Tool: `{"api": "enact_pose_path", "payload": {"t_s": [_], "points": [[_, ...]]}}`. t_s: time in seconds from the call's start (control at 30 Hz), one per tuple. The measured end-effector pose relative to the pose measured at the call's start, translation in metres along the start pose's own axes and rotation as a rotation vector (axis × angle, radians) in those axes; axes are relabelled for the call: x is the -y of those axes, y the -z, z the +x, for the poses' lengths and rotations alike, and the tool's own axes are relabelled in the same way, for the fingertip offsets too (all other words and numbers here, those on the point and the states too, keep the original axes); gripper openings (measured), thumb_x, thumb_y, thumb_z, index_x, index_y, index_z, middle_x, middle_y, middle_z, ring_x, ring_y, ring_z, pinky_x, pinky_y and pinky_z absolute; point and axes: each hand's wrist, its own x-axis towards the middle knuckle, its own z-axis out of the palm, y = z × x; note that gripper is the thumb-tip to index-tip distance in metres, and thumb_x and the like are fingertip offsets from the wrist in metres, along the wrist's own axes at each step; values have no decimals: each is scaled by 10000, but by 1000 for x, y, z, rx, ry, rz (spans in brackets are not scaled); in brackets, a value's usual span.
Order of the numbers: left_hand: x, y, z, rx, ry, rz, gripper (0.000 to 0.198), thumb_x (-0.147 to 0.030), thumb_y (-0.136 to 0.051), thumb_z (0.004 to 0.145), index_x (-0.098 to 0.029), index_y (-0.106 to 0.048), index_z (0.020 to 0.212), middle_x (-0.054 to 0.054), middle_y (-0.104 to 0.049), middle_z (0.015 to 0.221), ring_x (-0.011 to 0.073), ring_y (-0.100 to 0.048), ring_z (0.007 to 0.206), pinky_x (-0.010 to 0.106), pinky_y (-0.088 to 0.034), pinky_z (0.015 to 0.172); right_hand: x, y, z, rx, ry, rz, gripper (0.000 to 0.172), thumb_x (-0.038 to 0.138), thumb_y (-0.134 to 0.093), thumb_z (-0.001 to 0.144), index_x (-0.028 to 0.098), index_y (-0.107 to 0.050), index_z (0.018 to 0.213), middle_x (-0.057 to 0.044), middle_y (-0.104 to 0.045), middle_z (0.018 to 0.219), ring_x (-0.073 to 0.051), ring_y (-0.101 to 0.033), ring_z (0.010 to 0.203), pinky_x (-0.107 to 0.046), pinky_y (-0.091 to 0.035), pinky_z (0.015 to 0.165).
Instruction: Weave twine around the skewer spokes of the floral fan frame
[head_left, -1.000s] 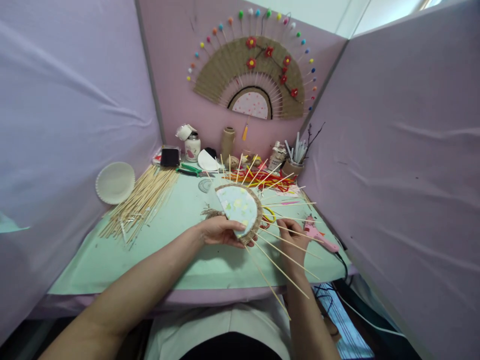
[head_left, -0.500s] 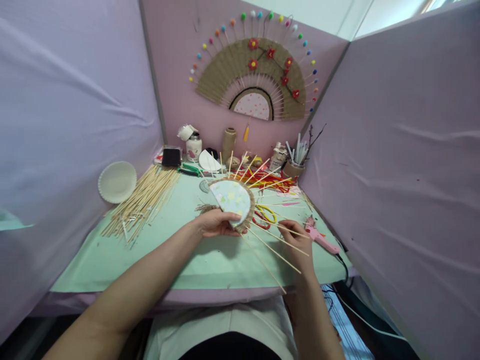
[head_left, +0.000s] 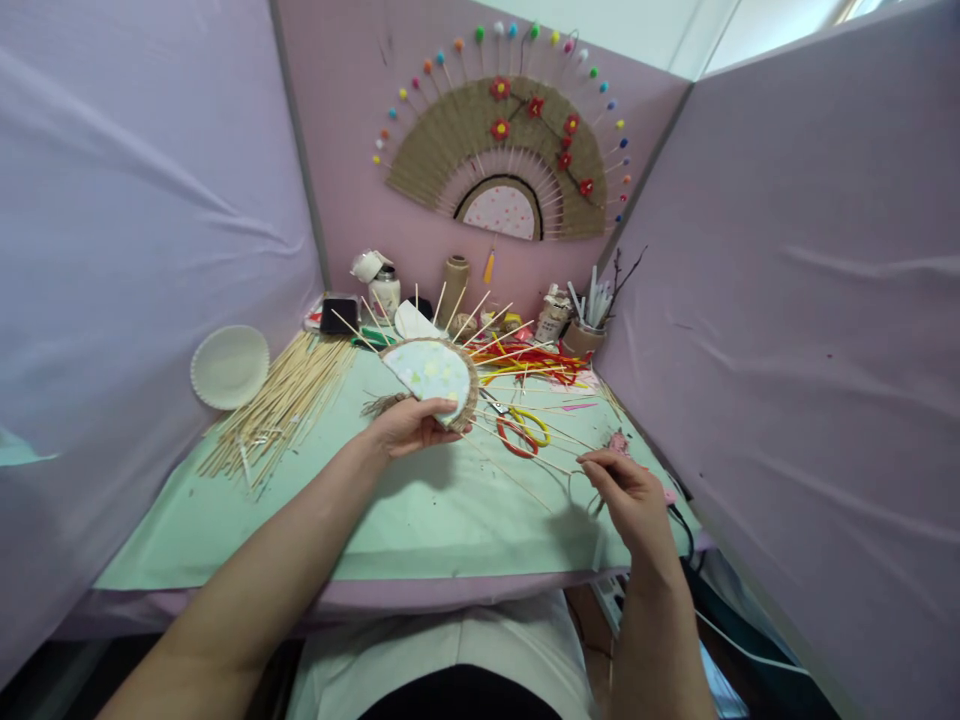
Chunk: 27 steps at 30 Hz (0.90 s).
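Observation:
My left hand (head_left: 411, 425) grips a half-round fan base (head_left: 427, 372) at its lower right, thumb on top. The base has pale floral fabric and a brown twine-like rim, with thin wooden sticks (head_left: 495, 350) fanning out from its curved edge. A frayed brown twine bundle (head_left: 386, 403) shows just left of that hand. My right hand (head_left: 626, 487) is closed in a pinch on a thin twine strand (head_left: 576, 478), near the tips of the lower right sticks. Part of the strand curls below the fingers. Under the sticks lie scissors (head_left: 517, 440) with red and yellow handles.
Loose sticks (head_left: 289, 400) are piled at the left beside a white scalloped dish (head_left: 229, 367). Behind are jars, a twine roll (head_left: 454, 285), red and yellow cords (head_left: 532, 360) and a pot of sticks (head_left: 585, 338). A pink glue gun (head_left: 619, 445) lies partly behind my right hand.
The fan base has moved left and away from me in my left hand, and turned slightly. My right hand has drawn back to the right, off the sticks, with the strand in its fingers.

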Motion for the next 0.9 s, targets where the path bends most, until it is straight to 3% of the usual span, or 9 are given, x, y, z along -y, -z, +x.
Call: {"api": "enact_pose_path", "payload": {"t_s": [0.23,0.5,0.77,0.9], "points": [[5,-2,-1,58,95,31,265,-128,-666,746,-134,-628,1008,96,-738,841,185,-708,690,271,-571,638,-5,-9,1,-238,-22,38,252,429,-670,751,178,-697,756,1,-577,612,-141,-487,590,-285,-420,599],[19,-4,-4,292,242,73,314,-206,-746,679,-132,-667,973,104,-738,847,205,-709,704,291,-561,660,-22,-36,7,-289,-183,105,345,491,-696,714,153,-691,786,6,-595,626,-136,-487,581,-266,-392,564],[35,-16,-8,466,307,95,415,-162,-734,634,-133,-671,1043,125,-746,855,254,-715,810,366,-559,746,-26,-53,9,-336,-167,103,352,502,-656,727,151,-646,751,-21,-612,651,-152,-508,599,-270,-408,557],[38,-16,-6,492,321,106,445,-150,-703,653,-140,-666,1096,143,-748,895,272,-717,838,379,-553,755,-23,-55,7,-325,-176,115,310,460,-656,739,151,-653,740,-25,-613,673,-155,-510,626,-274,-408,584]]}}
